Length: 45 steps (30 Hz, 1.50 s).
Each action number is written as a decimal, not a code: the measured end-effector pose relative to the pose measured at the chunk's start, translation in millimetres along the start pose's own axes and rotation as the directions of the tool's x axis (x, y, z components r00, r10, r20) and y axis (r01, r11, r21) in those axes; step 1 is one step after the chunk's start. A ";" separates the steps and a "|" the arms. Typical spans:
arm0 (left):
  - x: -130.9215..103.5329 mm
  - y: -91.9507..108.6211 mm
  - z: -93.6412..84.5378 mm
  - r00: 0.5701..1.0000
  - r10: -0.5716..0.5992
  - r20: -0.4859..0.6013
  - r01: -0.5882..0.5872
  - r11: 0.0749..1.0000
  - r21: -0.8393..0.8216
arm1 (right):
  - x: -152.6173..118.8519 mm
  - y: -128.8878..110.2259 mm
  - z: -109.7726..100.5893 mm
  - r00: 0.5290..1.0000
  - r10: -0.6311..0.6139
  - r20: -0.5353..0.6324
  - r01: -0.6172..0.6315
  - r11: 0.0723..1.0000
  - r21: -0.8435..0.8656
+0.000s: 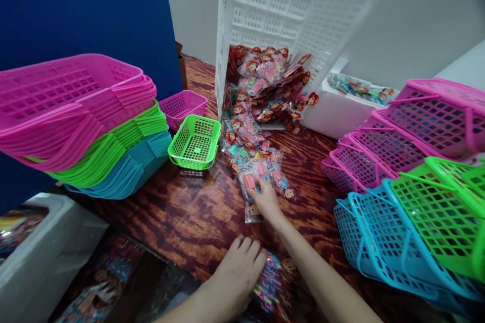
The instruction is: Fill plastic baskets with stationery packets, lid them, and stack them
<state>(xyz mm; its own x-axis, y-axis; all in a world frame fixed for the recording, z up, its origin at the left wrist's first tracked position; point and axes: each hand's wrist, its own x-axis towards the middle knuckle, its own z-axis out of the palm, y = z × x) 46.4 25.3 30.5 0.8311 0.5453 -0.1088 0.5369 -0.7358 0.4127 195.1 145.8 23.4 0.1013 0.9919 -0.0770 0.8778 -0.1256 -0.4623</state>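
Observation:
My right hand (265, 199) reaches out over the table, thumb and fingers closed on a clear plastic packet (249, 180) with pinkish strips inside. More such packets, with red-haired cartoon heads, spread around and behind it. Nearer to me, my left hand (240, 270) is curled palm-down over the left side of a pile of packets (273, 282); its thumb is mostly hidden. The loose packets run back to a heap (261, 86) that spills from a white plastic crate (271, 0) lying on its side.
A small green basket (195, 144) and a pink basket (184, 106) sit left of the packets. Nested baskets (87, 111) tower at the left. Filled pink, green and blue baskets (382, 237) line the right. White foam boxes stand at lower left (71, 232) and behind (326, 111).

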 end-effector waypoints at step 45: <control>-33.3 -12.7 14.1 0.983 -0.041 -0.179 0.057 0.995 0.085 | -128.2 36.3 -26.4 0.927 -0.262 0.268 0.224 0.961 0.164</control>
<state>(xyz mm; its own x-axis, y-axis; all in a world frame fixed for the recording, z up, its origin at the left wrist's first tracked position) 14.0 10.9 16.2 0.7691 0.6380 0.0378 0.5937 -0.7351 0.3274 226.3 14.7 39.8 -0.2613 0.9469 -0.1871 0.7892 0.0980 -0.6063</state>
